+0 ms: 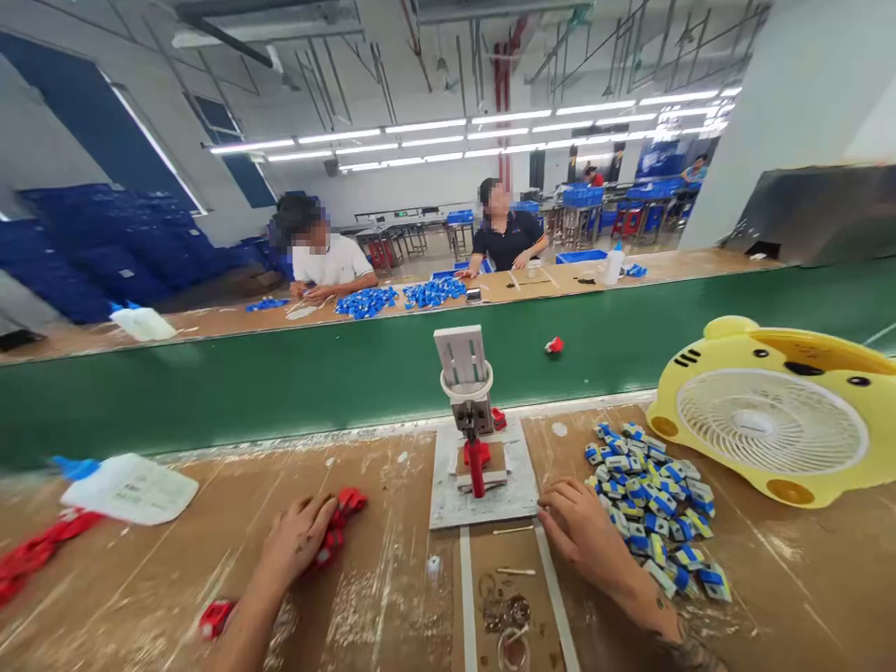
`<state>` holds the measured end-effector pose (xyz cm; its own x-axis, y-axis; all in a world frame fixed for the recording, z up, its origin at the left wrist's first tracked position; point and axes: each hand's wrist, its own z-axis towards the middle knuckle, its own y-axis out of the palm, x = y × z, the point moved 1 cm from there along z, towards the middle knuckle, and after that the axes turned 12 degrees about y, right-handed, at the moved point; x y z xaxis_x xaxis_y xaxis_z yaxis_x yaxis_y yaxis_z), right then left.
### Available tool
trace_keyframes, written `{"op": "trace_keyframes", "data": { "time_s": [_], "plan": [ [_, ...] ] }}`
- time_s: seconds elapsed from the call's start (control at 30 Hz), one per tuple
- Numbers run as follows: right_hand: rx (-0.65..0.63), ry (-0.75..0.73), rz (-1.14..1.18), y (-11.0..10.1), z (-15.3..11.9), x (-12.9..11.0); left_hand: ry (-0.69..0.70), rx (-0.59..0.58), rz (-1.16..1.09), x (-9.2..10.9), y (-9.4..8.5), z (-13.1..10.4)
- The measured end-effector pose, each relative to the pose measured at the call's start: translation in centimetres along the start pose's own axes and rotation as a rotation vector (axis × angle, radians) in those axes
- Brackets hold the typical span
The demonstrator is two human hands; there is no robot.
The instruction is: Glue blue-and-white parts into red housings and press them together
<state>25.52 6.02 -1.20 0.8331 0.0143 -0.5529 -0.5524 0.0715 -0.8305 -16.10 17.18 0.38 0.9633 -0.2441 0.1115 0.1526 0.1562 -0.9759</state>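
My left hand [300,539] lies on the table, its fingers closed against a short row of small red plastic parts [350,504]. Some of these parts are hidden under the fingers. A single red part [216,618] lies beside my left forearm. My right hand [578,523] rests with fingers apart at the right edge of a hand press's white base [448,504], holding nothing. On the press, a red lever [477,471] points down toward me, and a red piece sits under it. Right of that hand is a heap of small blue, yellow and white parts [637,495].
A white glue bottle [140,487] and a red strip of parts [42,551] lie at left. Cotton swabs [516,571] and a small clear cup [514,649] sit in front. A yellow fan [770,420] stands right. Beyond the green divider [315,373], two people sit by blue parts.
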Motion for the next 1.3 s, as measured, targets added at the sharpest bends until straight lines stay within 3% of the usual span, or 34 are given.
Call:
{"op": "trace_keyframes", "data": {
  "time_s": [0.1,0.2,0.37,0.47,0.53,0.6,0.73,0.83,0.87,0.93,1.07,1.3],
  "plan": [
    [0.001,-0.096,0.275,0.8,-2.4,-0.4,0.048,-0.096,0.004,0.6,0.1,-0.7],
    [-0.066,-0.029,0.441,1.3,-4.0,-0.5,0.077,-0.145,0.010,1.6,1.1,-1.2],
    [-0.359,0.012,0.504,1.8,-5.6,-0.9,0.203,-0.174,-0.054,3.6,1.8,-0.5],
    [-0.419,-0.042,0.474,2.1,-6.1,-1.3,0.288,-0.171,-0.117,4.6,1.5,0.4],
    [-0.408,-0.080,0.444,2.3,-6.1,-1.6,0.295,-0.132,-0.162,4.9,1.2,0.6],
    [-0.380,-0.114,0.400,2.4,-6.1,-1.8,0.250,-0.013,-0.310,5.2,1.2,0.1],
    [-0.298,-0.214,0.340,2.2,-6.1,-2.4,0.007,0.295,-0.983,6.8,2.2,-2.6],
    [-0.224,-0.260,0.358,1.3,-6.3,-2.5,-0.182,0.370,-1.395,9.8,3.2,-5.3],
    [-0.202,-0.261,0.361,0.9,-6.4,-2.5,-0.234,0.361,-1.482,11.0,3.5,-6.1],
    [-0.176,-0.259,0.359,0.1,-6.5,-2.2,-0.298,0.233,-1.663,13.2,3.7,-7.4],
    [-0.128,-0.223,0.399,-1.2,-6.3,-1.5,-0.297,0.011,-1.917,15.9,3.2,-9.1],
    [-0.063,-0.204,0.441,-1.7,-6.1,-1.9,-0.268,0.056,-1.904,17.1,3.3,-10.4]
  ]
}}
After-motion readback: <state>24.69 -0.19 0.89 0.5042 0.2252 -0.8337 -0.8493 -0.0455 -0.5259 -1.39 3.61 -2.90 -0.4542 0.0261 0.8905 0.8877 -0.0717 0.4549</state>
